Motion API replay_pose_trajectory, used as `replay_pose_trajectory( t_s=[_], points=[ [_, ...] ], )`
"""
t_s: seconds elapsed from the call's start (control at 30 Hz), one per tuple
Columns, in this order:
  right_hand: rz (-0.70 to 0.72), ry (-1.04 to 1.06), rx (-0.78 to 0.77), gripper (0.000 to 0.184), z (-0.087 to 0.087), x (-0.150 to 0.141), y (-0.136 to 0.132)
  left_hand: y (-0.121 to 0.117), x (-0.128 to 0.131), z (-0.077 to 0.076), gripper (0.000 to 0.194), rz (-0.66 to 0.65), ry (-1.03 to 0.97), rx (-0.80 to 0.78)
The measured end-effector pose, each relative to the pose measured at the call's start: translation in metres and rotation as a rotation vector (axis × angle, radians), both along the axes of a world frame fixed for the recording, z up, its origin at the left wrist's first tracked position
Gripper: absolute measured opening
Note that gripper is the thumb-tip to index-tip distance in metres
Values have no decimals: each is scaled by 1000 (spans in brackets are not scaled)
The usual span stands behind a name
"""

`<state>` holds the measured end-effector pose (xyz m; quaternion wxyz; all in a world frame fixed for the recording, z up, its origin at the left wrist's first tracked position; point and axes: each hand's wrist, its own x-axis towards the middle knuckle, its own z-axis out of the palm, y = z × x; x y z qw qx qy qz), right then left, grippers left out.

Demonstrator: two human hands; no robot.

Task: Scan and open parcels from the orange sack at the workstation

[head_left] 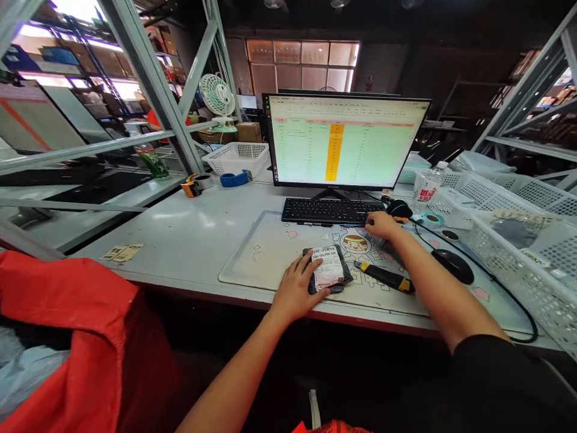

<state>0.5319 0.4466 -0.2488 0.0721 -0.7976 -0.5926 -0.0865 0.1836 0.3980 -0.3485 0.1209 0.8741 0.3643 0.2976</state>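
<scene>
A small black plastic packet (345, 273) with a white printed label lies on the desk mat. My left hand (297, 284) grips its left side, fingers over the upper edge and thumb along the lower one. My right hand (383, 226) is curled closed at the right end of the black keyboard (324, 210). Its fingertips are partly hidden, and I cannot make out what they hold, if anything. Between my forearms, a yellow-and-black box cutter (385, 276) rests on the mat, just right of the packet. The black mouse (452, 266) sits beyond my right forearm.
The monitor (347, 144) showing a spreadsheet stands behind the keyboard. White perforated baskets (518, 264) line the right side, near a bottle (430, 183). Tape rolls, including a blue one (234, 179), sit at the back left. Red cloth (85, 307) hangs at the lower left.
</scene>
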Motion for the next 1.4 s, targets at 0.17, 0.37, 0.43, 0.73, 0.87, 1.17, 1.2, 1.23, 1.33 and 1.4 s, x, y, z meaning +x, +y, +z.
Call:
replay_pose_trajectory(
  t_s=[0.17, 0.37, 0.43, 0.73, 0.87, 1.17, 1.2, 1.23, 1.33, 1.4],
  points=[
    [22, 18, -146, 39, 4, 1, 28, -1, -1, 1, 76, 2, -22, -13],
    [65, 24, -135, 29, 1, 0, 47, -2, -2, 1, 87, 5, -22, -17],
    [85, 41, -135, 29, 0, -5, 52, -1, -4, 1, 95, -18, 4, -17],
    [298, 119, -85, 33, -8, -43, -28, 1, -2, -13, 53, 54, -190, 61],
    [323, 135, -62, 53, -57, -33, -104, 14, -7, -15, 45, 232, -483, -74],
    [409, 382, 231, 61, -50, -69, -137, 26, -9, -3, 38, 277, -548, -292],
    [468, 447, 206, 60, -36, -85, -131, 23, -8, -2, 37, 289, -531, -283],
    [525, 500, 173, 58, -24, -101, -123, 21, -8, -1, 36, 299, -515, -275],
    [653, 509, 119, 50, 3, -145, -101, 14, -8, 2, 35, 310, -473, -235],
    [683, 434, 111, 47, 7, -161, -92, 10, -9, 3, 35, 310, -456, -208]
  ],
)
